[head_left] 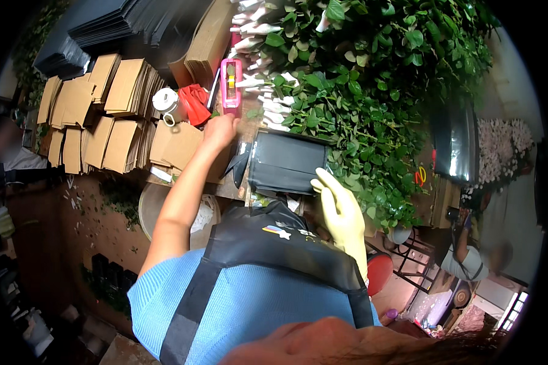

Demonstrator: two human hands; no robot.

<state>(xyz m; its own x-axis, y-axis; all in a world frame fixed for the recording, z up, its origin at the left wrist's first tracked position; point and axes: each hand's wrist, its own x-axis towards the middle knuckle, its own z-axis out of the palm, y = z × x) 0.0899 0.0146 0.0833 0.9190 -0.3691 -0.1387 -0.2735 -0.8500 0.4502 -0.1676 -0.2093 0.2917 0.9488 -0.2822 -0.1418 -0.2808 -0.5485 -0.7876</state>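
My left hand (221,129), bare, reaches forward with its fingers closed at the near end of a pink-framed tool (224,85) with a yellow part inside; its exact kind is unclear. Beside that hand lie a crumpled red piece (194,104) and a white lidded cup (166,102). My right hand (341,210) wears a pale yellow glove. Its fingers are stretched out and apart, by the right edge of a stack of black sheets (289,161) in front of me. Leafy cut stems with white-wrapped heads (277,109) lie beyond, heads to the left.
Stacks of brown cardboard pieces (125,91) fill the left, with dark folded sheets (119,27) behind. Green foliage (371,140) covers the right side of the table. Orange-handled scissors (420,176) lie past it. A round bin (149,210) stands below left. Another person (466,258) works far right.
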